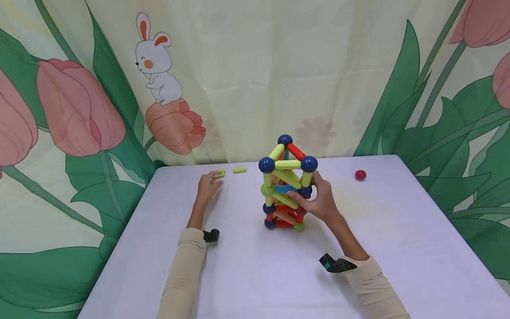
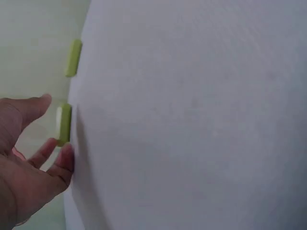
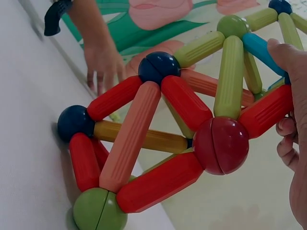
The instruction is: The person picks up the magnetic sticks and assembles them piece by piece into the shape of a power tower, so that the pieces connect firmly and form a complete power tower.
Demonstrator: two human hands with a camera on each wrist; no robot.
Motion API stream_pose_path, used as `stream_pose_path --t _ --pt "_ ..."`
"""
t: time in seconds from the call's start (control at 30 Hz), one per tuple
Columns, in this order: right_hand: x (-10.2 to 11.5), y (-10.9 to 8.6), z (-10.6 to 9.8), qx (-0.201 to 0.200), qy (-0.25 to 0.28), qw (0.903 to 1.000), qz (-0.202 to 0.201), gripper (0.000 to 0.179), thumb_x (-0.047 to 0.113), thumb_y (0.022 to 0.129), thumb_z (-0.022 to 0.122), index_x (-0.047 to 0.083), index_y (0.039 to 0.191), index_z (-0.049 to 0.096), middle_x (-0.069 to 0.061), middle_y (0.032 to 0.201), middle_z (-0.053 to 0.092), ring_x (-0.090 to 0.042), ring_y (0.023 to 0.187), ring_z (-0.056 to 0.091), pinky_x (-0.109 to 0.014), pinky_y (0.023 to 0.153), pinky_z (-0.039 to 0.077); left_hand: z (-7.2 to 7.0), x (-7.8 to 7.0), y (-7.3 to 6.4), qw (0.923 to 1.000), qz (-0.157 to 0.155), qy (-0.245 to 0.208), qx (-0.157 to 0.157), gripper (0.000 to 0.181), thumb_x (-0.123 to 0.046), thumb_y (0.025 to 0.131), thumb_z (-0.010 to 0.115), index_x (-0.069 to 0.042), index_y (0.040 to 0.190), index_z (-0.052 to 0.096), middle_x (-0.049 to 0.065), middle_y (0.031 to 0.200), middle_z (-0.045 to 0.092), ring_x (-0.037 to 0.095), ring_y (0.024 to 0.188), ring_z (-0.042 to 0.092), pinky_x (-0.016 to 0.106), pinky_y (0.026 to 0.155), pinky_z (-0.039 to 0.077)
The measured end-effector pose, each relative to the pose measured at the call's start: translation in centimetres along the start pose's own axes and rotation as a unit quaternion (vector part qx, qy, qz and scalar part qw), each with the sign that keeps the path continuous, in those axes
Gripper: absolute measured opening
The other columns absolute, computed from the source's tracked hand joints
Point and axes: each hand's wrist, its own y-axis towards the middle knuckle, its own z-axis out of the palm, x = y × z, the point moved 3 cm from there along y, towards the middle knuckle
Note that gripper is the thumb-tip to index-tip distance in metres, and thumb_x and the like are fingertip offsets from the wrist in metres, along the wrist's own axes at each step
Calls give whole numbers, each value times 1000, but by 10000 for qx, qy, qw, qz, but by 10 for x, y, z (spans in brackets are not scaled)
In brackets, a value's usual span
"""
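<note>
A tower of coloured magnetic rods and balls [image 1: 287, 165] stands on the table, with navy balls on top and red rods low down. My right hand [image 1: 318, 201] grips it by its right side, thumb in front, near a navy ball and a blue rod. The right wrist view shows the thumb [image 3: 288, 57] against the blue rod [image 3: 263, 51]. At the table's far edge, my left hand [image 1: 208, 186] reaches over a yellow-green rod [image 2: 64, 125], with thumb and fingers spread around it and fingertips close to its lower end.
Another yellow-green rod [image 1: 240, 169] lies just right of the left hand, near the back edge. A red ball [image 1: 360, 175] rests at the back right of the white table [image 1: 247, 274]. Behind hangs a curtain [image 1: 255, 79] printed with tulips and a rabbit.
</note>
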Motion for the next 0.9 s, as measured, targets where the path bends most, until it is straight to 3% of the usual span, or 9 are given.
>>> stream_pose_path --t 0.13,0.17,0.27,0.37,0.53,0.77,0.83,0.9 --pt "0 -1 0 0 24 10000 -46 52 26 79 82 0 112 51 -4 77 59 -8 73 52 -14 68 48 6 15 4 9969 -247 592 445 51 -14 91 66 -7 139 51 33 129 37 47 120 40 57 101 37" --pt "0 -1 0 -1 26 10000 -58 52 25 79 82 0 112 51 -5 76 59 -8 72 52 -15 68 48 7 17 4 9950 -403 722 563 54 -17 93 64 -10 143 47 31 139 28 48 130 31 58 107 32" --pt "1 0 0 27 42 10000 -82 52 20 77 83 0 111 51 -4 76 58 -8 72 51 -15 67 48 9 18 8 9890 -636 1134 705 55 -19 96 60 -16 147 41 28 140 23 45 132 23 57 108 30" --pt "1 0 1 38 38 10000 -58 53 11 72 85 0 112 51 -4 76 58 -9 72 52 -14 67 47 8 17 8 9854 -622 1469 588 42 -18 98 56 -16 140 49 26 134 26 43 125 27 54 103 35" --pt "2 0 3 75 -27 10000 -35 56 9 70 85 0 113 51 -6 77 60 -11 72 53 -13 69 48 2 13 3 9830 -479 1755 235 20 -16 96 61 -7 113 63 23 121 44 40 111 48 49 91 45" --pt "1 2 0 29 2 10000 45 55 9 70 85 -1 113 51 -7 78 61 -11 73 54 -12 70 48 -11 -1 -2 9713 -340 2328 356 18 -15 94 62 1 93 55 22 97 59 37 91 61 46 73 50" --pt "1 1 0 31 -28 10000 53 55 10 70 85 -1 113 51 -7 79 61 -11 73 54 -12 70 48 -12 -8 -3 9745 -307 2180 425 17 -14 94 62 0 97 53 21 96 61 35 88 62 44 70 50" --pt "1 0 0 38 -48 10000 50 55 10 71 85 0 112 51 -7 79 61 -11 74 54 -12 70 48 -13 -19 -3 9853 -173 1632 473 22 -14 93 64 1 106 53 22 97 65 34 87 64 42 71 51"
